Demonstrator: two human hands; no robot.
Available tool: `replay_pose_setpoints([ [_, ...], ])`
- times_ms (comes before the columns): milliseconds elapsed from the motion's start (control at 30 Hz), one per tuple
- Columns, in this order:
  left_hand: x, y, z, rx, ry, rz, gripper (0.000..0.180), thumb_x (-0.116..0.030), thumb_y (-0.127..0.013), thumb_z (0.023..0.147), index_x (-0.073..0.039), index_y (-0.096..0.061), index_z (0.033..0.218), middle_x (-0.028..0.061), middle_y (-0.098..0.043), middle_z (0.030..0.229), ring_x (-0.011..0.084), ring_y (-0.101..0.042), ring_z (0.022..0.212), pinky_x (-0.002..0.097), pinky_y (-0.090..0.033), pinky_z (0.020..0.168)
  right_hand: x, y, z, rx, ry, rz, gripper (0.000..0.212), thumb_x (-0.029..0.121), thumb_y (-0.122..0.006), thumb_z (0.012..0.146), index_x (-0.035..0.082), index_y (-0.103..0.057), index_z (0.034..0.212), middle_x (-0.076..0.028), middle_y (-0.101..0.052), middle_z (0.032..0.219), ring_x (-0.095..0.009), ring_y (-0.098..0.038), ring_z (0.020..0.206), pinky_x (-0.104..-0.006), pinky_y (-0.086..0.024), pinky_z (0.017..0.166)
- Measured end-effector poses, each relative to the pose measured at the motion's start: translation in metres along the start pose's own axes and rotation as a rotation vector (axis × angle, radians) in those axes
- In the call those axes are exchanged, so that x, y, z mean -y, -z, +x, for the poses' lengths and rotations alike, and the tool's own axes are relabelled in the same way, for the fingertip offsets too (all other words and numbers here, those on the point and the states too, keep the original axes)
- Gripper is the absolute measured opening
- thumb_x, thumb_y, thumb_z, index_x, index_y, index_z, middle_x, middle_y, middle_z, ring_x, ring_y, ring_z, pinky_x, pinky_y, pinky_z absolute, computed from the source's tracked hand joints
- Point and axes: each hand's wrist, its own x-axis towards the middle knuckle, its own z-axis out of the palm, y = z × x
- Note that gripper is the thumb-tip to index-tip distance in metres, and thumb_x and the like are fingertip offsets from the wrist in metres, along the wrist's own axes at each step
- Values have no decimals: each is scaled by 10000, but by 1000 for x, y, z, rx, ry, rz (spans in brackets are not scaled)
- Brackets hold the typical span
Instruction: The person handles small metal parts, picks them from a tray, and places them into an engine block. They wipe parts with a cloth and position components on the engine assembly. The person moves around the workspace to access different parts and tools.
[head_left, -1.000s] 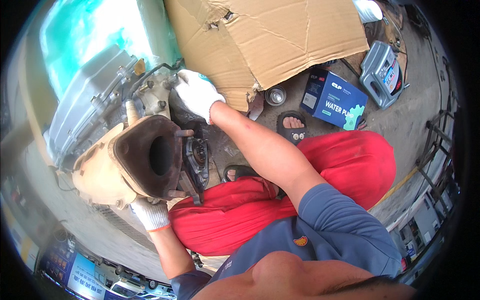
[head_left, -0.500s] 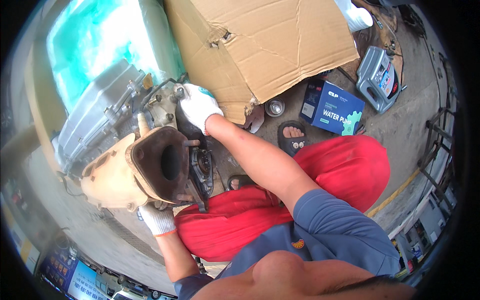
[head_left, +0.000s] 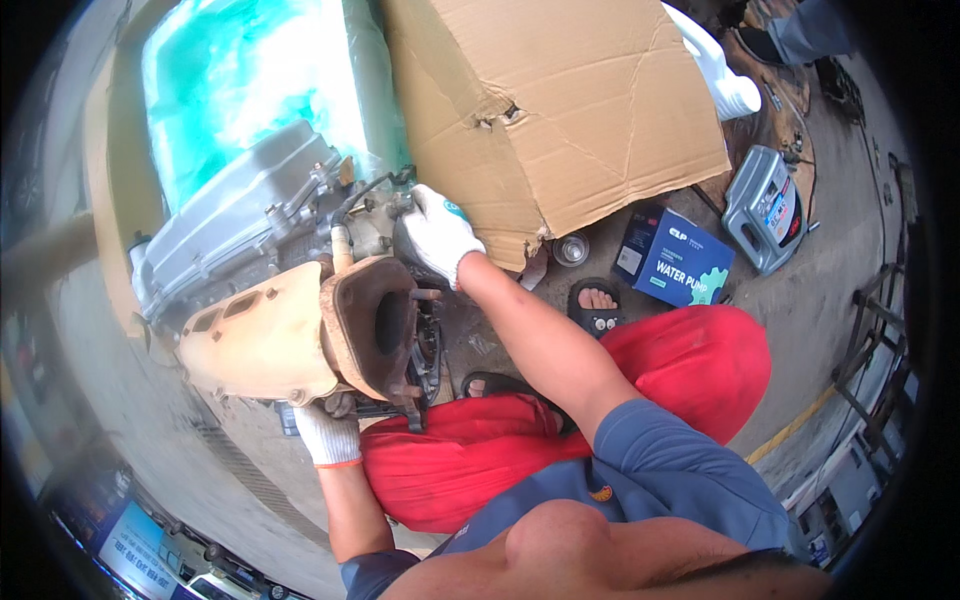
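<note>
A car engine (head_left: 235, 205) with a grey cover stands before me at the left. On its near side sits a tan, rusty exhaust manifold (head_left: 255, 335), its dark outlet facing right. My left hand (head_left: 328, 432), in a white knit glove, grips the engine from below, beside the manifold's lower edge; its fingertips are hidden under the metal. Also gloved, my right hand (head_left: 438, 235) is closed around the engine's right end, near a metal housing with a hose (head_left: 355, 200). Part of its fingers is hidden behind that end.
Behind the engine lies a green-tinted plastic-wrapped bundle (head_left: 265, 80), with a torn cardboard sheet (head_left: 590, 100) beside it. To the right are a small metal cup (head_left: 571, 249), a blue box (head_left: 672, 255), a grey jug (head_left: 765, 210) and a white bottle (head_left: 735, 95). Another person's shoe (head_left: 760, 45) shows top right.
The engine has turned slightly, so the manifold's outlet looks narrower, and both hands stay on it. The whole view has shifted, and another person's leg has come in at the top right.
</note>
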Motion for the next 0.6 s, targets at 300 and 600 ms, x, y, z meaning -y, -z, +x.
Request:
replay_pose_setpoints([
  [300, 0, -2, -1, -9, 17, -24, 307, -382, -492, 1074, -96, -588, 1016, 3, -528, 689, 94, -396, 461, 237, -333, 433, 2, 0, 7, 82, -80, 13, 348, 303, -507, 1016, 47, -695, 1158, -236, -715, 1140, -430, -654, 1119, -457, -519, 938],
  [600, 3, -1, 1, -46, -27, 18, 321, -408, -504, 1075, -107, -593, 1011, -5, -543, 688, 91, -417, 453, 228, -340, 412, 3, 6, 13, 173, -94, 15, 375, 319, -497, 986, 53, -657, 1197, -274, -672, 1178, -476, -611, 1137, -510, -509, 951],
])
